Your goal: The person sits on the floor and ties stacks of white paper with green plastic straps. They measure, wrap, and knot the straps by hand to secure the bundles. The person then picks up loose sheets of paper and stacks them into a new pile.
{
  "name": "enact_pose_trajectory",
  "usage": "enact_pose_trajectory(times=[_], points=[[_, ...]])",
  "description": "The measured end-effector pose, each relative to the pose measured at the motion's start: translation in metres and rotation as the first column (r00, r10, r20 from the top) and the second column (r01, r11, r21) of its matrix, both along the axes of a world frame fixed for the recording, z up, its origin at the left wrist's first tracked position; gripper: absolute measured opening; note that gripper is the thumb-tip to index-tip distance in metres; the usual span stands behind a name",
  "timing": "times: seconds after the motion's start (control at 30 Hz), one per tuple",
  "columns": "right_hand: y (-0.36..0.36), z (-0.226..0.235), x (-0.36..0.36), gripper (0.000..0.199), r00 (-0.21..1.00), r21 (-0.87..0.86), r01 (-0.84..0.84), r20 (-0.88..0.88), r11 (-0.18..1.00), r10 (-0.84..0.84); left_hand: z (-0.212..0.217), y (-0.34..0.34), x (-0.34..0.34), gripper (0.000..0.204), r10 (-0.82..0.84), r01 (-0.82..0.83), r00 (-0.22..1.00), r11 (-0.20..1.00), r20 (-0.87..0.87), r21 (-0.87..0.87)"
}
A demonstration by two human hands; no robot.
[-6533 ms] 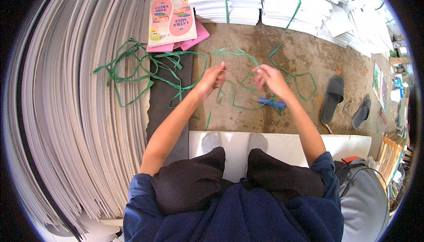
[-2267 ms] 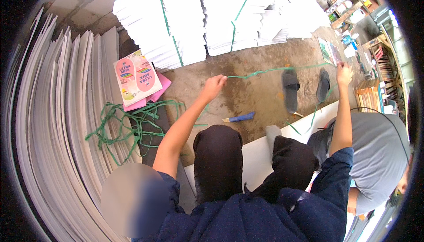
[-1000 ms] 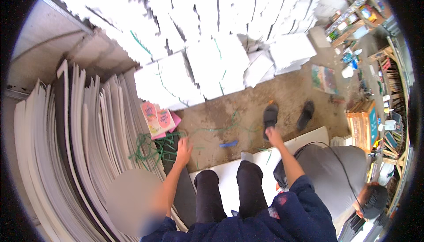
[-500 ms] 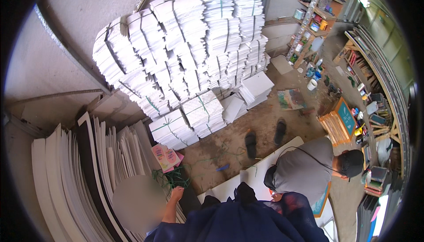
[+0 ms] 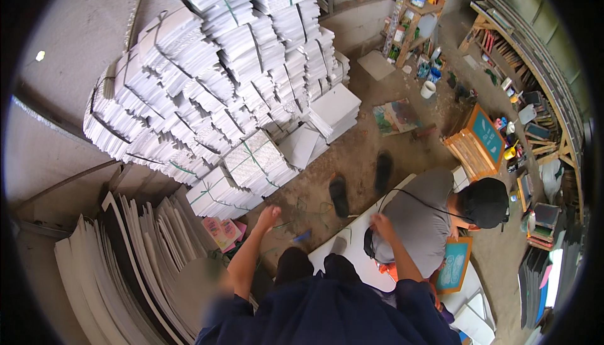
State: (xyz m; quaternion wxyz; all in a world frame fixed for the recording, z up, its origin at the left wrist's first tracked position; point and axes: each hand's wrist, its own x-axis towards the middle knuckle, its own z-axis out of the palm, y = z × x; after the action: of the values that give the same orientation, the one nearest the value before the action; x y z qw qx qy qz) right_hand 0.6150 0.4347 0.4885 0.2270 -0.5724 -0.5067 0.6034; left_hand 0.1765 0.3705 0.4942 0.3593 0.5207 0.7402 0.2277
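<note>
Both my forearms reach forward over the floor. My left hand [image 5: 268, 218] is raised in front of the nearest bundles, its fingers curled closed; whatever they hold is too fine to make out. Near the other person's back, my right hand [image 5: 381, 225] is also closed, its contents unclear. Thin green cord strands [image 5: 305, 208] show faintly on the floor between and beyond my hands. Ahead on the left rises a tall stack of white sheet bundles [image 5: 251, 46] tied with dark and green straps. A low tied bundle [image 5: 255, 159] stands nearest my left hand.
A person in a grey shirt [image 5: 415, 219] bends close on my right, by a teal framed screen [image 5: 453, 266] on a white board [image 5: 327, 244]. Large upright sheets [image 5: 135, 250] lean at left. Slippers [image 5: 338, 195], a white bucket [image 5: 428, 89] and wooden shelves [image 5: 418, 18] lie beyond.
My left hand has lifted forward from beside the green cord pile. My right hand has come up into clear view. The view has shifted, and the other person's head has moved lower.
</note>
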Motion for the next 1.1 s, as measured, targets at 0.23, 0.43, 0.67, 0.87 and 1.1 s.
enact_pose_trajectory(times=[0.23, 0.43, 0.67, 0.87, 1.1], points=[[0.152, 0.040, -0.038, 0.027, 0.986, -0.043, 0.137, -0.088, 0.990, -0.140, 0.026, 0.155, 0.033, 0.025, -0.093, 0.083, 0.994, 0.983, 0.052, 0.164], [0.279, 0.014, -0.072, 0.031, 0.993, -0.007, 0.121, -0.007, 0.993, -0.121, -0.023, 0.301, 0.031, 0.031, 0.165, -0.174, 0.937, 0.985, 0.308, 0.003], [0.429, -0.148, -0.122, 0.035, 0.926, -0.217, 0.346, -0.078, 0.913, -0.370, -0.188, 0.463, 0.028, 0.047, 0.235, -0.183, 0.910, 0.967, 0.343, -0.176], [0.482, -0.240, -0.187, 0.053, 0.922, -0.154, 0.384, 0.012, 0.911, -0.386, -0.255, 0.571, 0.023, 0.062, 0.324, -0.224, 0.880, 0.928, 0.347, -0.298], [0.509, -0.259, -0.216, 0.066, 0.834, -0.393, 0.494, -0.039, 0.776, -0.551, -0.292, 0.605, 0.030, 0.053, 0.574, -0.403, 0.584, 0.819, 0.574, -0.409]])
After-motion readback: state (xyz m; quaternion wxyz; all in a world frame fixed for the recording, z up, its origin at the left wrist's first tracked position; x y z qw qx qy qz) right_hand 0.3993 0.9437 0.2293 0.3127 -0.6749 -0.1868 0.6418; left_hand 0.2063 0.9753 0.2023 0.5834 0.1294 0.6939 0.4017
